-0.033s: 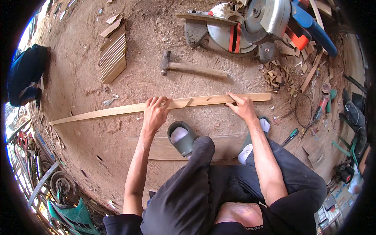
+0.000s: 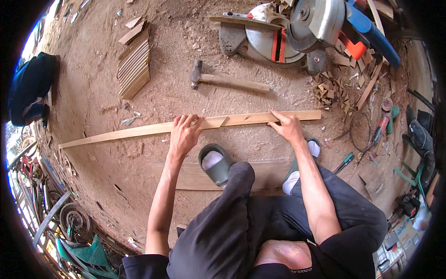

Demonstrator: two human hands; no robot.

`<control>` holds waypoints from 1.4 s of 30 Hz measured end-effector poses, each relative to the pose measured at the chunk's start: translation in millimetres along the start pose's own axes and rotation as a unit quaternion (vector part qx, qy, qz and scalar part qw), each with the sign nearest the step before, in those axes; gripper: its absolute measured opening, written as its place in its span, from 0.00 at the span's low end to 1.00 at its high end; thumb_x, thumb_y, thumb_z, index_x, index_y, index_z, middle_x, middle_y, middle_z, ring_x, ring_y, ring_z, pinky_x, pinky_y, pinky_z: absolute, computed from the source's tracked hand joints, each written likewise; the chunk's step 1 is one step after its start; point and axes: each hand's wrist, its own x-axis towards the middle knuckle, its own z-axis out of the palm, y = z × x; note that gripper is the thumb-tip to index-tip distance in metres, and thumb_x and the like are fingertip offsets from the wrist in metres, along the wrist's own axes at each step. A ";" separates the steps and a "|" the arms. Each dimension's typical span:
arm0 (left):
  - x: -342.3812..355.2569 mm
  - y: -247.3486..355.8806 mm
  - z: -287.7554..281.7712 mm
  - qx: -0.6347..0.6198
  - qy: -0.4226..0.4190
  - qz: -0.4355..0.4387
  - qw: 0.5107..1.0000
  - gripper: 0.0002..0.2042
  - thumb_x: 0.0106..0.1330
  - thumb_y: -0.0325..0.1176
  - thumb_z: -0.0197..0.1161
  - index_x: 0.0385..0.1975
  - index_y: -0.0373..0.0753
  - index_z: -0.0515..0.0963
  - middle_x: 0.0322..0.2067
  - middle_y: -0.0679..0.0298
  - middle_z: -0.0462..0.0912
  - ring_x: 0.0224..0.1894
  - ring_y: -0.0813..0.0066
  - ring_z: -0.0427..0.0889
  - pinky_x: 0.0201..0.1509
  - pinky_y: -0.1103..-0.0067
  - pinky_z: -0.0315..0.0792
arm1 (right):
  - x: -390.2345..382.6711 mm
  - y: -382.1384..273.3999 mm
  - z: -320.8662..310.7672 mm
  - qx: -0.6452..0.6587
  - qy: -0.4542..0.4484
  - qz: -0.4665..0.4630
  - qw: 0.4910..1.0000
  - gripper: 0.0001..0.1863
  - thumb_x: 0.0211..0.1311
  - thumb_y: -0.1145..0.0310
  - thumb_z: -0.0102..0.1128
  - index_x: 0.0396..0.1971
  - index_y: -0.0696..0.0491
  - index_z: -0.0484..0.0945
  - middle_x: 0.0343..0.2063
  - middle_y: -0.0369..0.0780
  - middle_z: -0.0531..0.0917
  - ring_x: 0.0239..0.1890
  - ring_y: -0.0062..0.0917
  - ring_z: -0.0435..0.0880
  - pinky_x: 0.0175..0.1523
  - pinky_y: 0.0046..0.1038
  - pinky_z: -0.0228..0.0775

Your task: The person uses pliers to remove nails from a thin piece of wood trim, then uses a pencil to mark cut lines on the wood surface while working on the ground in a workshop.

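A long, thin wooden strip (image 2: pixel 116 135) lies on the dirt floor and reaches far to the left. Its right end meets a shorter wooden strip (image 2: pixel 253 119) at a slanted joint, so the two run in one line. My left hand (image 2: pixel 185 134) is closed over the long strip, just left of that joint, with its fingers bent over the far edge. Thumb and fingers of my right hand (image 2: pixel 288 127) straddle the shorter strip near its right part. Beyond the strips lies a hammer (image 2: pixel 232 83) with a wooden handle.
A miter saw (image 2: pixel 278 39) stands at the far right beside a heap of wood offcuts (image 2: pixel 327 92). Slant-cut slats (image 2: pixel 134 69) lie far left. A wide board (image 2: pixel 186 176) is under my slippers. A screwdriver (image 2: pixel 344 162) lies right; another person (image 2: pixel 32 86) is at the left edge.
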 end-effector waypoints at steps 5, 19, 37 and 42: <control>-0.6 -0.2 1.0 0.001 0.012 0.003 1.000 0.21 0.56 0.32 0.68 0.52 0.44 0.82 0.47 0.64 0.80 0.51 0.63 0.77 0.61 0.65 0.66 | 0.3 -5.3 0.3 0.006 0.020 -0.017 1.000 0.26 0.51 0.58 0.74 0.53 0.44 0.82 0.41 0.43 0.87 0.38 0.38 0.88 0.41 0.36 0.81; 4.2 -2.0 4.6 0.014 -0.002 0.048 0.999 0.19 0.58 0.34 0.67 0.51 0.40 0.81 0.47 0.63 0.79 0.51 0.65 0.76 0.61 0.65 0.66 | -1.0 -1.6 -1.0 0.016 0.058 -0.031 0.998 0.28 0.47 0.62 0.77 0.52 0.44 0.83 0.33 0.46 0.86 0.31 0.38 0.87 0.36 0.34 0.79; 73.5 113.8 55.2 0.124 -0.016 0.162 0.979 0.11 0.54 0.30 0.60 0.36 0.35 0.82 0.38 0.63 0.76 0.47 0.71 0.76 0.54 0.72 0.68 | -33.3 -17.3 -25.2 0.387 -0.334 0.200 0.836 0.19 0.62 0.58 0.55 0.17 0.53 0.80 0.16 0.33 0.78 0.17 0.16 0.69 0.22 0.21 0.55; 78.6 126.0 54.6 0.157 -0.013 0.152 0.976 0.08 0.52 0.32 0.62 0.29 0.39 0.85 0.36 0.63 0.77 0.45 0.70 0.77 0.51 0.72 0.68 | -44.4 -93.5 102.3 0.311 -0.174 0.130 0.925 0.15 0.65 0.63 0.53 0.37 0.61 0.79 0.32 0.47 0.85 0.42 0.41 0.83 0.50 0.40 0.71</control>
